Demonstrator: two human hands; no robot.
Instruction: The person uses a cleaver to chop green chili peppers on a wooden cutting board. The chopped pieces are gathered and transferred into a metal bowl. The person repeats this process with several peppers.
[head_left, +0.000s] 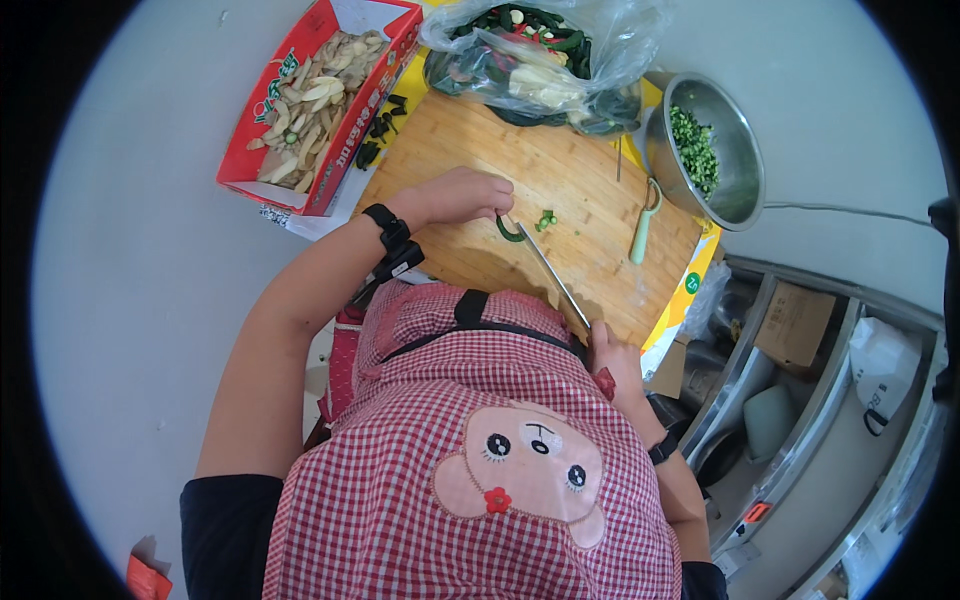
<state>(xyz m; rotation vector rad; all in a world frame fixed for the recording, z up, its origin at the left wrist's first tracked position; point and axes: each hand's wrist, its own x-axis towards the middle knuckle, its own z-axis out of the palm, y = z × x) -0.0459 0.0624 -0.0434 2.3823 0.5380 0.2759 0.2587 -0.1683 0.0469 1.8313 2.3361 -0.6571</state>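
Note:
My left hand (466, 196) holds a curved dark green pepper (509, 229) by one end, low over the wooden cutting board (450, 150). A knife (555, 275) has its tip beside the pepper's lower end, and my right hand (616, 358) is closed around its handle, which is mostly hidden. Several small green slices (547, 220) lie just right of the knife tip. Farther right on the board rests a peeler with a pale green handle (641, 236).
A red cardboard box (330, 165) of peelings stands at the upper left, with dark green scraps (367, 154) beside it. A clear plastic bag (547, 82) of vegetables lies across the board's far edge. A steel bowl (739, 202) holds chopped greens. Metal shelves (817, 360) stand at right.

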